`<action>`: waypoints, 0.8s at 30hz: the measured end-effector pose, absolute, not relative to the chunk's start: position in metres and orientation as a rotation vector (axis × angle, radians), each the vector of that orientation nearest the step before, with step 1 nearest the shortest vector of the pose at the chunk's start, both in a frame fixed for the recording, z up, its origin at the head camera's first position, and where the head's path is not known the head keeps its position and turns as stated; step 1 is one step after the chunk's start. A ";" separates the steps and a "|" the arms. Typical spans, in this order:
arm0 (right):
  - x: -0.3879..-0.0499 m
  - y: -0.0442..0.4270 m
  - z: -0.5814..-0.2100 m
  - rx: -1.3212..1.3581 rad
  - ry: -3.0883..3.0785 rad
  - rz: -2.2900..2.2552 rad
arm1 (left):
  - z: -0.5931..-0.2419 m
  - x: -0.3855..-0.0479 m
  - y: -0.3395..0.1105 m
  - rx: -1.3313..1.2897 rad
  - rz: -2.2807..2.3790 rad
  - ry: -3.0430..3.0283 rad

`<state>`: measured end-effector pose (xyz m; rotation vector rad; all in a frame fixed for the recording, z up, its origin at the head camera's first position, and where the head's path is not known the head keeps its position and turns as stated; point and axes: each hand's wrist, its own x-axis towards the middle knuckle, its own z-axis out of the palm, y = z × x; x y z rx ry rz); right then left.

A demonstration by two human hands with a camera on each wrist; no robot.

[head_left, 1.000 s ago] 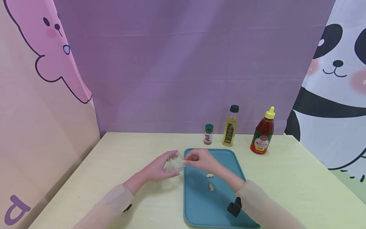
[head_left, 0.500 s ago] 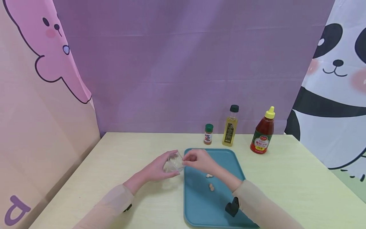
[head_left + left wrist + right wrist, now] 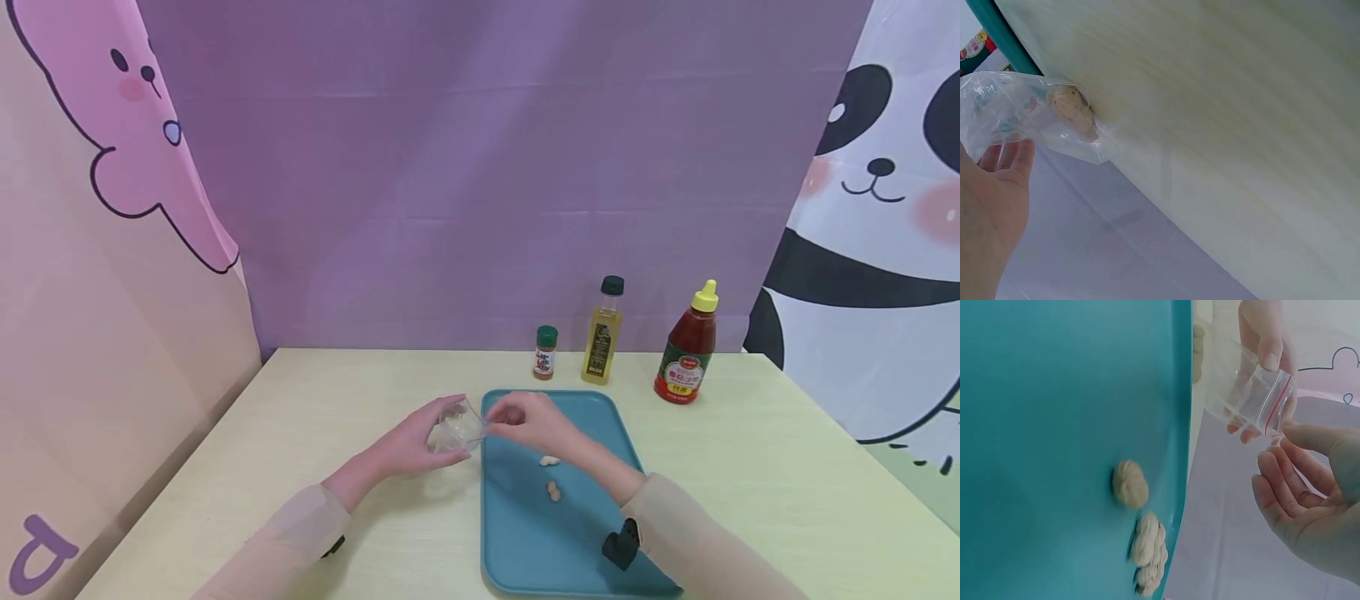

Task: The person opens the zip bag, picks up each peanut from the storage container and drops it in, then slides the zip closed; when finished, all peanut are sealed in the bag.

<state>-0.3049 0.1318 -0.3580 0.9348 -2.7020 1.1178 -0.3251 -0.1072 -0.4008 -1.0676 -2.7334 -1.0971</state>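
Observation:
A clear zip-lock bag (image 3: pixel 459 427) with a red seal line is held in my left hand (image 3: pixel 422 435), over the table just left of the tray. In the right wrist view the left thumb lies across the bag near its seal. A peanut (image 3: pixel 1072 109) shows through the plastic at the bag's lower end. My right hand (image 3: pixel 532 423) pinches the edge of the bag's mouth between thumb and forefinger, its other fingers loosely curled. Unshelled peanuts lie on the blue tray (image 3: pixel 525 533) under the right forearm: one peanut (image 3: pixel 1130 484) and a knobbly pair or cluster (image 3: pixel 1147 550).
Along the table's back stand a small green-capped spice jar (image 3: pixel 545 353), an oil bottle (image 3: pixel 602 333) and a ketchup bottle (image 3: pixel 686 357) with a yellow tip. A purple cloth (image 3: pixel 450 208) hangs behind the pale table (image 3: pixel 360 375).
My right fingertips have shifted slightly left, then back right, at the bag's mouth. The left hand and bag stay nearly in place.

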 end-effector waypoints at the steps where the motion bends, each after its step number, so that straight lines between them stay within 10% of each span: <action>1: -0.304 0.134 -0.358 0.940 -2.706 1.113 | -0.401 -0.325 -0.107 -1.066 -1.102 -2.733; 24: -0.275 0.197 -0.369 0.954 -2.855 0.997 | -0.401 -0.323 -0.105 -1.043 -1.073 -2.751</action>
